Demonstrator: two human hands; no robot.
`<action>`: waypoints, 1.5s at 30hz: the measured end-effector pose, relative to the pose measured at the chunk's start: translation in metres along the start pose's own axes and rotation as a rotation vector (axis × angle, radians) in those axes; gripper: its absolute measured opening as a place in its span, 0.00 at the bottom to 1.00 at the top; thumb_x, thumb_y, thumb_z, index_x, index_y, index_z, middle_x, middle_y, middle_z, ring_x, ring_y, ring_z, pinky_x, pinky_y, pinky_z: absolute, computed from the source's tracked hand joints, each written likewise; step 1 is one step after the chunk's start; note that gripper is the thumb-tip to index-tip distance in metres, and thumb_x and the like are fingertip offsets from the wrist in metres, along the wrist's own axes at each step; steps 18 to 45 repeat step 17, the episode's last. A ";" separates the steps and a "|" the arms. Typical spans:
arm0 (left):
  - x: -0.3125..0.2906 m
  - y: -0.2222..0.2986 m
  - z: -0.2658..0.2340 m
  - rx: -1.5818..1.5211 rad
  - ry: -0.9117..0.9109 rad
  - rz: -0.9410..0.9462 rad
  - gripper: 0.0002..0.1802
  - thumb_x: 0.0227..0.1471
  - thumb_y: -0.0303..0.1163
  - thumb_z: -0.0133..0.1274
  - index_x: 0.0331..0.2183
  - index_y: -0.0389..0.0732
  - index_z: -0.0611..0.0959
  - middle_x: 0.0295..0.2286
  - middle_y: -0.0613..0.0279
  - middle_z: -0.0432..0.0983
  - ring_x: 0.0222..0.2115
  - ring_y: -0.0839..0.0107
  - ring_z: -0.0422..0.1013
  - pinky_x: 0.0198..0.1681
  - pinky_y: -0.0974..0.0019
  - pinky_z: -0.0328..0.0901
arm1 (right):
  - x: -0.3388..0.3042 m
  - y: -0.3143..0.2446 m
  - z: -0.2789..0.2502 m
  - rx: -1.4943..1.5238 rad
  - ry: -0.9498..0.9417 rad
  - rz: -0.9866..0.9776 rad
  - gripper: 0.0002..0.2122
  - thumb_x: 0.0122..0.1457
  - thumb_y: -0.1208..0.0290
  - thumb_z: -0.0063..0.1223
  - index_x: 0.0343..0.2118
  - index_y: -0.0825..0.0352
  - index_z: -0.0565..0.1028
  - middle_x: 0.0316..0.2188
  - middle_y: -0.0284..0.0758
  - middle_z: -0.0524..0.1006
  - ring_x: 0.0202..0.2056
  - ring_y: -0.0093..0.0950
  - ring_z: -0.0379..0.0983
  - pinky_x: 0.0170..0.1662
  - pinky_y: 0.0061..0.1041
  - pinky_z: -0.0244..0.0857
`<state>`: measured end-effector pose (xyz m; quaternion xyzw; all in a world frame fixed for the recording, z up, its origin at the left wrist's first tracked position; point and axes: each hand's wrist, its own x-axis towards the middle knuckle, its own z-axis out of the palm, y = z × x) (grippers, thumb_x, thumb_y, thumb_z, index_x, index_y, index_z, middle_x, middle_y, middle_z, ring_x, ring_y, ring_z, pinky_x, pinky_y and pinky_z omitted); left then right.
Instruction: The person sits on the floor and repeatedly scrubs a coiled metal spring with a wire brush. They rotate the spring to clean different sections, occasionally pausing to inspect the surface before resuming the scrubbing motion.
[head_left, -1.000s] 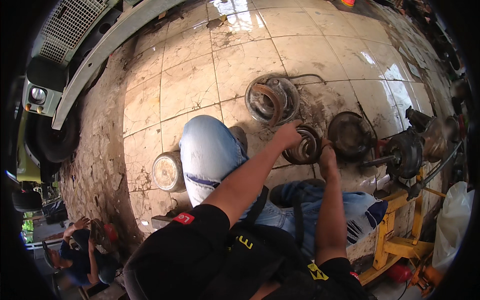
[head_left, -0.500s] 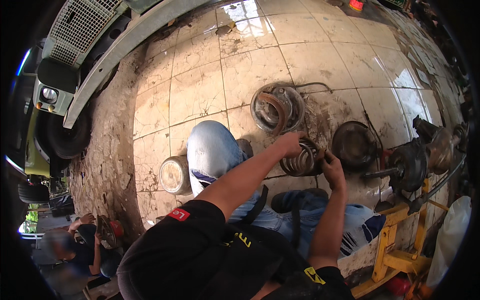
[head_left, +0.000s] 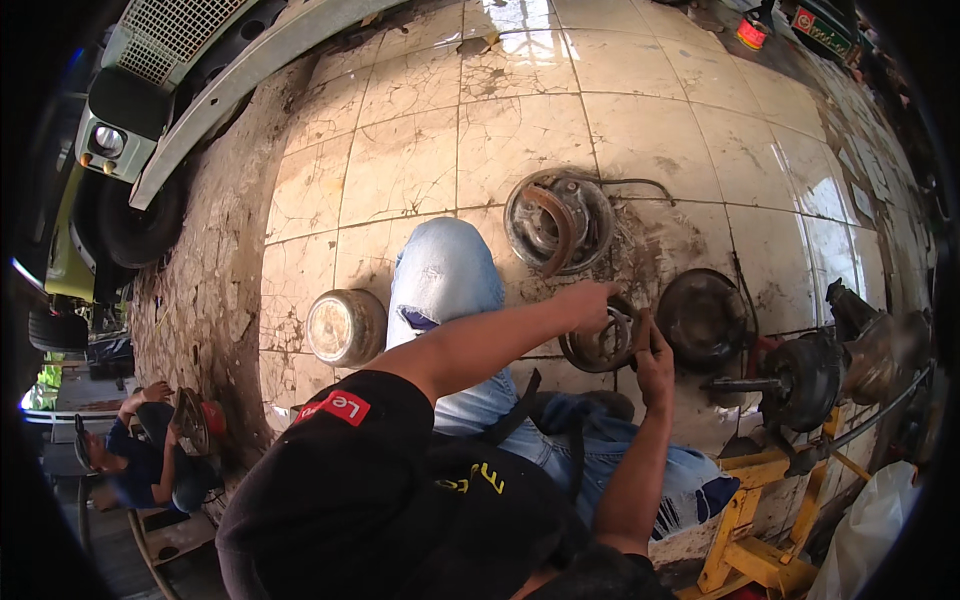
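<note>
My left hand (head_left: 588,306) is at the upper edge of a dark ring-shaped metal part (head_left: 580,357), its fingers bent over the top and partly hidden. On the part's right side my right hand (head_left: 655,365) grips the edge, fingers pointing up. The exact kind of this part is too blurred to tell. Just beyond my left hand, a round metal brake plate (head_left: 522,232) lies on the tiles with a rusty curved brake shoe (head_left: 562,232) across it and a dark cable (head_left: 640,182) trailing right. Beside my right hand lies a dark round metal dish (head_left: 703,318).
A round metal canister (head_left: 345,328) stands left of my knee. At right, a greasy axle assembly (head_left: 810,378) rests by a yellow stand (head_left: 745,560). A vehicle's front bumper (head_left: 215,95) crosses the upper left. Another person (head_left: 150,450) sits at lower left, holding a round part.
The view has shifted a little. The ring-shaped part, which showed several stacked rings before, now shows a wider opening. My hands remain at it.
</note>
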<state>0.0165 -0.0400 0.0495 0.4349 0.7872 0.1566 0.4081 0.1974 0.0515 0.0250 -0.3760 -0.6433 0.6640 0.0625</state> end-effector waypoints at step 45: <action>-0.015 -0.011 0.015 -0.180 0.206 -0.061 0.31 0.44 0.28 0.50 0.51 0.34 0.63 0.40 0.37 0.74 0.44 0.41 0.71 0.47 0.48 0.66 | 0.000 0.046 0.023 0.499 0.116 0.258 0.24 0.68 0.55 0.36 0.58 0.68 0.64 0.53 0.38 0.71 0.53 0.33 0.69 0.55 0.29 0.65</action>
